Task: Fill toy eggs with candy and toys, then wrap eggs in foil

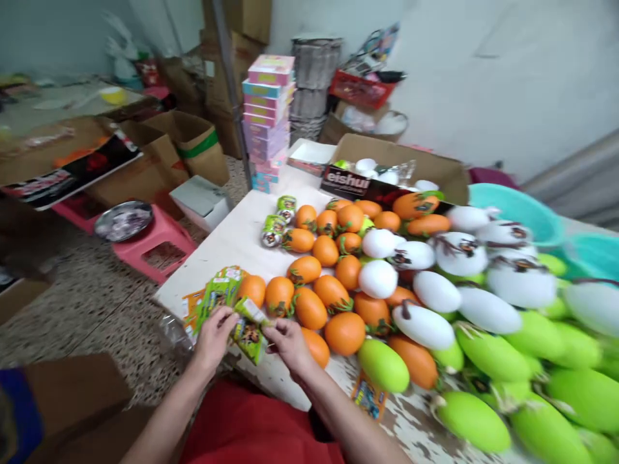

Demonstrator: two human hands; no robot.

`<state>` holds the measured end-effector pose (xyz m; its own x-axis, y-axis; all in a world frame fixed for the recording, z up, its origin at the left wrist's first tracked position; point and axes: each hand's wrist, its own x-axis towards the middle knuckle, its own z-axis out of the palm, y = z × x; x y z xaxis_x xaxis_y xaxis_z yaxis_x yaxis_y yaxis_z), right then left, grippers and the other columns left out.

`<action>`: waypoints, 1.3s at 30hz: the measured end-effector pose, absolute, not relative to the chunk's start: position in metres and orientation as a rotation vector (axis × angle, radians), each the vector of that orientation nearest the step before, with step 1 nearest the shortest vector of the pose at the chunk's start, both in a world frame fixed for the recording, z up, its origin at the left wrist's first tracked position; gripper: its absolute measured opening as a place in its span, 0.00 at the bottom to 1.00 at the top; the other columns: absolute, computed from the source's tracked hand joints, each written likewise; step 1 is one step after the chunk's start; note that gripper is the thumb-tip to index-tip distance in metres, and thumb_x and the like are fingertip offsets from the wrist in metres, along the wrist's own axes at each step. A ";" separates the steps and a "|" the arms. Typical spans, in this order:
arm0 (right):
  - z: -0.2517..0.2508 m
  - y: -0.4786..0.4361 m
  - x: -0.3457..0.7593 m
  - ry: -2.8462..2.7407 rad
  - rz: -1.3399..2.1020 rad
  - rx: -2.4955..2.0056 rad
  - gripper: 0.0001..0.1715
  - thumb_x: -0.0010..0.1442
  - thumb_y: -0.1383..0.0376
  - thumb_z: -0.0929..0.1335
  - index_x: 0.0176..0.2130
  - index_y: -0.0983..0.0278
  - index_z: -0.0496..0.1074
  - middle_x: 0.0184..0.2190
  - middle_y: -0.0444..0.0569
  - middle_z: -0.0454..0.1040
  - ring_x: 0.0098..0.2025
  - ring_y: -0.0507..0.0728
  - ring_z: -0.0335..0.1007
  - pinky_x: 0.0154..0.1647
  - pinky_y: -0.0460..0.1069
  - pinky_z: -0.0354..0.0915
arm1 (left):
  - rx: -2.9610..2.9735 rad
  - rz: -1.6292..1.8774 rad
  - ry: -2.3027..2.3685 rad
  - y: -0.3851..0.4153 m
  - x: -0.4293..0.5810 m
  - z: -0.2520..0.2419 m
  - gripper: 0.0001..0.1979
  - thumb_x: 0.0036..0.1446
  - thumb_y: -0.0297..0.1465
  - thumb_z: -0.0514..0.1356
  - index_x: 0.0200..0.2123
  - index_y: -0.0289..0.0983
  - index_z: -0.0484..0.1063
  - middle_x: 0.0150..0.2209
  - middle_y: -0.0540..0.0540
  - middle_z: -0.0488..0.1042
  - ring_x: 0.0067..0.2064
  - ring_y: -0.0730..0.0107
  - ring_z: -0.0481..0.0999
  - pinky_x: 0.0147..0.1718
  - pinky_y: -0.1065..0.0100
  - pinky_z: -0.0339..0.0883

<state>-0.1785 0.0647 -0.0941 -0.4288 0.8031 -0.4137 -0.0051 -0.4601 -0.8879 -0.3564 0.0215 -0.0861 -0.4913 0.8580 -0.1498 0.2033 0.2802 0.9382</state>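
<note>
left hand (pixel 215 335) and right hand (pixel 289 341) each pinch the green packet (pixel 249 332), fingers closed — advisable: hold it flat, clear of the orange eggs (pixel 309 308) beside.

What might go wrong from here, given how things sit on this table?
The packet pile lies right at the corner of the table and may slide off while the left hand and right hand both pinch one green packet. The orange eggs crowd the right hand; a nudge could roll them toward the edge.
</note>
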 end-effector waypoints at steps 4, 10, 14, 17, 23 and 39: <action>-0.102 0.080 -0.164 -1.223 1.670 -1.322 0.20 0.50 0.50 0.72 0.26 0.64 0.73 0.23 0.43 0.70 0.25 0.52 0.61 0.27 0.48 0.61 | 0.718 1.259 1.756 0.032 -0.349 -0.094 0.18 0.42 0.47 0.68 0.27 0.39 0.74 0.23 0.52 0.70 0.27 0.69 0.68 0.26 0.73 0.61; -0.103 0.084 -0.153 -1.374 1.485 -1.347 0.17 0.53 0.51 0.70 0.29 0.62 0.75 0.24 0.44 0.73 0.32 0.58 0.67 0.33 0.50 0.66 | 0.618 1.016 1.287 0.050 -0.306 -0.077 0.20 0.40 0.42 0.73 0.34 0.36 0.79 0.34 0.45 0.81 0.38 0.62 0.79 0.40 0.67 0.71; -0.090 0.099 -0.114 -1.494 1.386 -1.354 0.19 0.57 0.49 0.68 0.33 0.62 0.76 0.29 0.48 0.76 0.34 0.60 0.71 0.38 0.54 0.69 | 0.435 1.160 1.122 0.068 -0.297 -0.066 0.21 0.42 0.41 0.73 0.39 0.37 0.78 0.37 0.44 0.82 0.40 0.60 0.80 0.42 0.64 0.73; -0.068 0.137 -0.043 -1.777 0.982 -1.354 0.28 0.52 0.52 0.73 0.50 0.60 0.73 0.52 0.55 0.73 0.53 0.66 0.67 0.56 0.60 0.64 | 0.375 1.277 1.181 0.081 -0.307 -0.063 0.21 0.41 0.39 0.73 0.38 0.38 0.76 0.38 0.46 0.81 0.42 0.62 0.80 0.42 0.65 0.74; -0.057 0.236 0.087 -2.724 0.325 -1.270 0.41 0.47 0.70 0.72 0.61 0.62 0.66 0.65 0.58 0.61 0.68 0.74 0.47 0.64 0.69 0.50 | 0.299 1.288 1.228 0.089 -0.321 -0.067 0.13 0.44 0.33 0.71 0.35 0.38 0.76 0.39 0.46 0.81 0.47 0.62 0.79 0.47 0.65 0.73; -0.054 0.221 0.051 -2.032 0.833 -1.499 0.53 0.43 0.55 0.76 0.62 0.68 0.56 0.60 0.67 0.64 0.59 0.72 0.63 0.57 0.63 0.63 | 0.147 1.285 1.144 0.076 -0.325 -0.084 0.09 0.43 0.28 0.71 0.30 0.36 0.77 0.35 0.44 0.82 0.41 0.61 0.81 0.43 0.64 0.75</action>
<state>0.0510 0.2207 -0.0536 -0.2868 0.9577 0.0214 0.6671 0.2157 -0.7131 -0.3253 0.0760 -0.0840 -0.1471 0.8004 -0.5812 -0.6696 0.3519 0.6541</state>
